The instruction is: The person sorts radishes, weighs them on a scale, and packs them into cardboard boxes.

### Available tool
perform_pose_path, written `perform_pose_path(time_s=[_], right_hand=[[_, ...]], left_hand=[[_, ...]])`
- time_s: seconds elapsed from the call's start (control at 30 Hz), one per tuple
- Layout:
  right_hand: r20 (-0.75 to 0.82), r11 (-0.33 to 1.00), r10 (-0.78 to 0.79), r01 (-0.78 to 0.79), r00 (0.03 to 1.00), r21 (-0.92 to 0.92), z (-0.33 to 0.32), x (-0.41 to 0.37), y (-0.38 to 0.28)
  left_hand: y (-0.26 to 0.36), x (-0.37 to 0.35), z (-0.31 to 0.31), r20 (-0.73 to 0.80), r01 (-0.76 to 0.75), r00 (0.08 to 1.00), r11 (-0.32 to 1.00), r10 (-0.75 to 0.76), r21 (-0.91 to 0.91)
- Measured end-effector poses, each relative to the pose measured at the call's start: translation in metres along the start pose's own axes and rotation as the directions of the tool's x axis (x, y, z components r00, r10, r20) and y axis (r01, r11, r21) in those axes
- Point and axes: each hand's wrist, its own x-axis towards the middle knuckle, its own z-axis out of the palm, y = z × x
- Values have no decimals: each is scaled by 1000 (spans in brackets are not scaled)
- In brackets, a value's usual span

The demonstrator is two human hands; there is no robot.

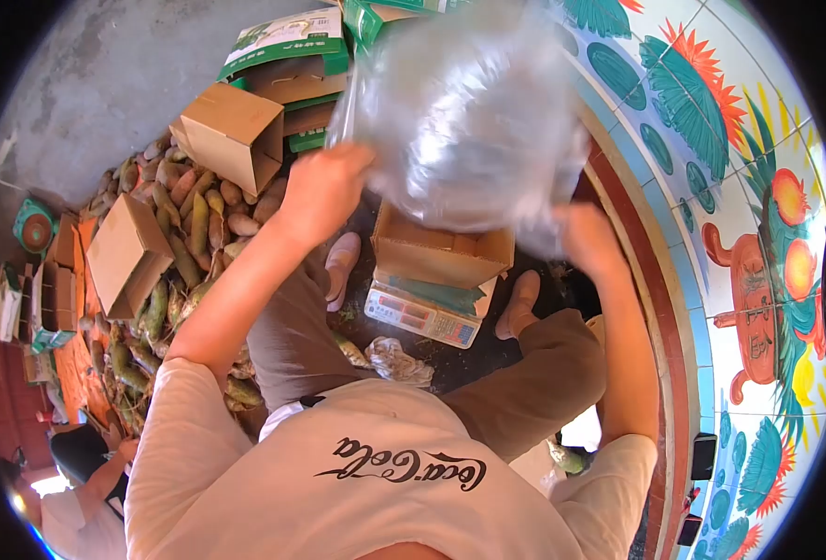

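A large clear plastic bag (469, 112) is spread out in front of me, puffed up and shiny. My left hand (331, 187) grips its left edge with the fingers closed. On the other side, my right hand (586, 238) pinches the bag's right lower edge, slightly blurred. Below the bag stands an open cardboard box (443, 254), its inside partly hidden by the plastic. The box rests on a digital scale (422, 315) with a keypad, between my feet.
A big heap of root vegetables (184, 219) lies to the left, with cardboard boxes (231, 131) on it. Green-and-white cartons (287, 47) are stacked behind. Crumpled plastic (399, 361) lies near the scale. A painted tile wall (712, 187) runs along the right. Another person (82, 485) is at lower left.
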Motion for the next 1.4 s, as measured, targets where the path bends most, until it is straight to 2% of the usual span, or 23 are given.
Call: perform_pose_path(time_s=[0.03, 0.07, 0.1, 0.13, 0.17, 0.23, 0.33, 0.43, 0.57, 0.6, 0.7, 0.73, 0.83, 0.87, 0.9, 0.97, 1.03, 1.07, 1.1, 1.13, 1.23, 1.3, 1.4], right_hand=[[265, 977, -97, 142, 959, -158, 12, -12, 28], [133, 986, 134, -146, 982, 86, -3, -10, 25], [95, 851, 378, -387, 921, 354, -21, -12, 17], [113, 725, 391, -382, 913, 574, -31, -11, 16], [155, 564, 510, -465, 846, 683, -38, -9, 7], [159, 444, 528, -432, 834, 785, -44, -3, -4], [177, 349, 540, -411, 823, 842, -46, 6, -15], [170, 336, 570, -417, 804, 844, -22, 7, -14], [209, 162, 638, -395, 741, 904, 3, 10, -16], [212, 156, 613, -380, 761, 912, 5, 13, -12], [195, 63, 586, -284, 787, 957, 12, 22, -7], [193, 67, 605, -291, 772, 954, 15, 26, -12], [215, 89, 592, -328, 777, 940, 52, 28, 0], [285, 10, 589, -360, 756, 933, 70, 26, 9], [354, -81, 643, -400, 679, 913, 81, 24, 3], [465, -165, 583, -463, 667, 871, 115, 13, 11], [578, -138, 577, -628, 577, 766, 133, 5, 0], [590, -84, 550, -663, 591, 744, 146, 4, 1], [603, -29, 522, -694, 603, 720, 161, 2, 3], [616, 29, 493, -719, 614, 694, 173, 2, 5], [772, 72, 417, -865, 479, 497, 192, 13, 12], [760, 250, 406, -861, 508, 442, 200, 16, 13], [800, 443, 319, -826, 509, 348, 213, 24, 22]], left_hand=[[-14, -12, 7, 128, 73, 990, 995, -63, -70], [-22, -2, 1, 167, 187, 974, 956, -151, -226], [-24, -3, -9, 243, 323, 939, 871, -245, -370], [-23, -15, -17, 356, 475, 874, 734, -330, -485], [-30, -14, -19, 496, 589, 807, 505, -322, -631], [-21, -8, -26, 516, 631, 768, 310, -380, -711], [-18, 2, -23, 504, 593, 780, 182, -371, -784], [-21, 3, -5, 587, 645, 718, 42, -373, -763], [-19, 6, 18, 482, 506, 734, -89, -478, -858], [-15, 14, 14, 478, 510, 714, -89, -512, -856], [-12, 27, 13, 363, 405, 768, -38, -527, -914], [-11, 31, 15, 396, 435, 740, -63, -544, -898], [-12, 25, 55, 318, 458, 663, 31, -678, -889], [-20, 19, 67, 353, 522, 647, 55, -676, -851], [-31, 10, 89, 286, 536, 670, 179, -685, -825], [-44, -11, 132, 234, 575, 710, 353, -665, -738], [-38, -27, 156, 331, 638, 725, 406, -604, -655], [-25, -35, 168, 345, 616, 742, 382, -575, -689], [-14, -30, 159, 540, 710, 699, 360, -469, -606], [-11, -32, 178, 600, 733, 680, 384, -421, -562], [-1, -22, 206, 809, 793, 541, 462, -231, -398], [2, -9, 225, 900, 844, 405, 444, -159, -301], [-11, -10, 289, 932, 558, 363, 798, 12, -227]])
